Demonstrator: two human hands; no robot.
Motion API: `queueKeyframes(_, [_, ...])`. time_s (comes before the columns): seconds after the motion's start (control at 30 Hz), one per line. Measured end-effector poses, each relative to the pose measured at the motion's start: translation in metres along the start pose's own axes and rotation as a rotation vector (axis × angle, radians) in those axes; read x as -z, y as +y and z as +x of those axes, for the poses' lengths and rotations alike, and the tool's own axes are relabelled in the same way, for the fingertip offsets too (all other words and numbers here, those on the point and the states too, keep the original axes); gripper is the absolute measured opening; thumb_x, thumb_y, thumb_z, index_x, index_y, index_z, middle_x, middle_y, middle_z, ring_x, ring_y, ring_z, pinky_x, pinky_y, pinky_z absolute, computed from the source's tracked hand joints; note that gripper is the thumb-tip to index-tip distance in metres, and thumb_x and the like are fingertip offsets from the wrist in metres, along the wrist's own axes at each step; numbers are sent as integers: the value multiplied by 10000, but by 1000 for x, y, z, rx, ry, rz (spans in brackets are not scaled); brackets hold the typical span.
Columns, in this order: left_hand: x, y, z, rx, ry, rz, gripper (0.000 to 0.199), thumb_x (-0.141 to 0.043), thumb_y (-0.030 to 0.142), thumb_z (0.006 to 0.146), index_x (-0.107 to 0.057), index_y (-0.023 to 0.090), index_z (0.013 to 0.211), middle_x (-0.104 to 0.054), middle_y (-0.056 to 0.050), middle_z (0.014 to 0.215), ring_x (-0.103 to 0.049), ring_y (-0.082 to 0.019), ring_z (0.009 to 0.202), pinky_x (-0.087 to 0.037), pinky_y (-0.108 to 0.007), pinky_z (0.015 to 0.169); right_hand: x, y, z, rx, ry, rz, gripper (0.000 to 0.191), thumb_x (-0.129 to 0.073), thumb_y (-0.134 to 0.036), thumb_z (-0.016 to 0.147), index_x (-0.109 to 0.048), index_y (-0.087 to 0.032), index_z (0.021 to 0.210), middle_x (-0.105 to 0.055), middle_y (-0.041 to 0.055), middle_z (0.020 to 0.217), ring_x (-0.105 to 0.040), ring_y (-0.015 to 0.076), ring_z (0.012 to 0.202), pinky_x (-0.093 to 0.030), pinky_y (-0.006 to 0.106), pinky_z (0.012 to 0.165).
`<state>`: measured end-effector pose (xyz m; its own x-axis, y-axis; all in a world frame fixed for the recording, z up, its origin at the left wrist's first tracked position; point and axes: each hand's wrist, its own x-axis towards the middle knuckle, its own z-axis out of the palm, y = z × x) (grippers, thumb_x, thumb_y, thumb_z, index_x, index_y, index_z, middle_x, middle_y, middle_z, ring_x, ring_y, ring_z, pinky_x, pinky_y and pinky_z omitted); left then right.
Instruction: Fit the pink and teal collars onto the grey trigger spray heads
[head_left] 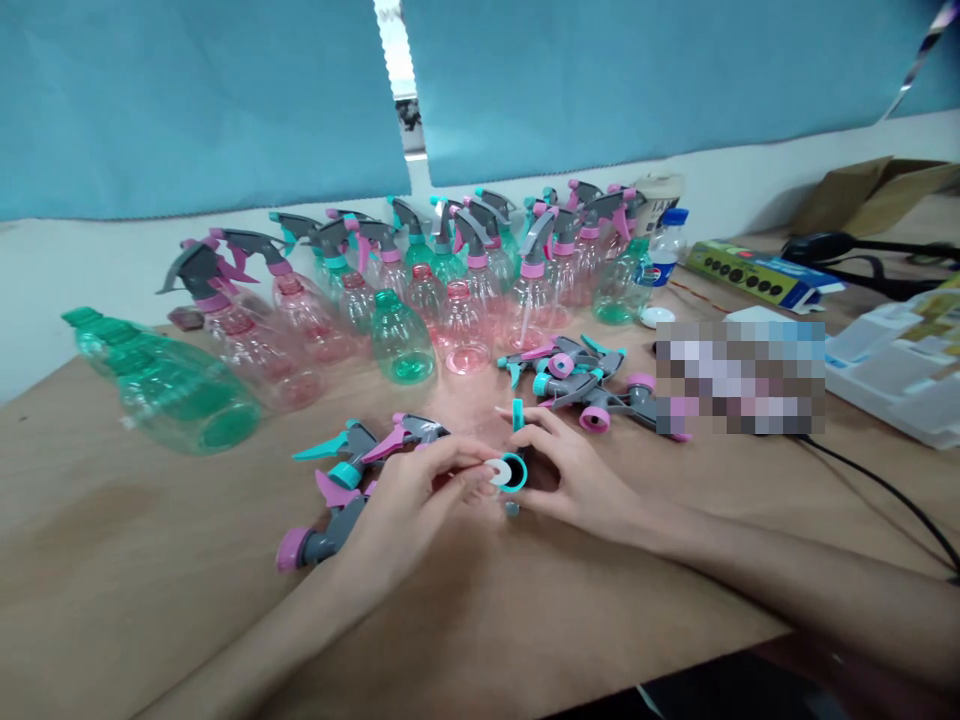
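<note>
Between the fingertips of my left hand (420,490) is a small white washer (498,473), held right at the open collar of a spray head. My right hand (574,470) grips that teal-and-grey spray head (517,415), its teal collar (516,472) facing me. Much of the spray head's body is hidden by my fingers. Beside my left hand lie several loose spray heads, among them a pink-collared one (319,545) and a teal-collared one (349,455). More loose spray heads (592,385) are piled beyond my right hand.
Clear pink and green bottles, such as a green one (403,340), stand across the back, many with spray heads on. A capped drink bottle (667,245), a box (761,275) and a plastic tray (900,360) are at the right. A black cable (877,480) crosses the table (480,630).
</note>
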<state>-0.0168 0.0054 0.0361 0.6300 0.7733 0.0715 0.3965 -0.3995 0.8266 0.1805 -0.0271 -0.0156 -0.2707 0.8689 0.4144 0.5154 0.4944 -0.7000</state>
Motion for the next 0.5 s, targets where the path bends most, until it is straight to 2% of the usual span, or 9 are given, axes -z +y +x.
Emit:
queueKeyframes(0.13, [-7,7,5,-91,60,218,174,-524,231,867,-692,246,825,-642,-16,878,-603,-161,751,-484,-277,662,-1,1,0,36,-6,18,265,-683,-271,764,-544,-225,986,-474,97,1217,-479,259,1168,-440,414,936])
queueKeyframes(0.3, [-14,5,8,-94,125,339,105,-570,310,865,-641,239,895,-565,6,854,-543,-132,689,-454,-262,643,0,1,1,44,-10,23,283,-690,-253,758,-554,-214,1003,-470,103,1240,-458,256,1200,-421,421,966])
queueKeyframes(0.5, [-13,-3,3,-200,65,448,113,-520,222,892,-624,224,846,-540,-6,908,-540,-135,747,-433,-260,670,1,-1,1,54,-8,27,254,-688,-225,754,-548,-211,966,-482,90,1203,-476,233,1163,-430,384,948])
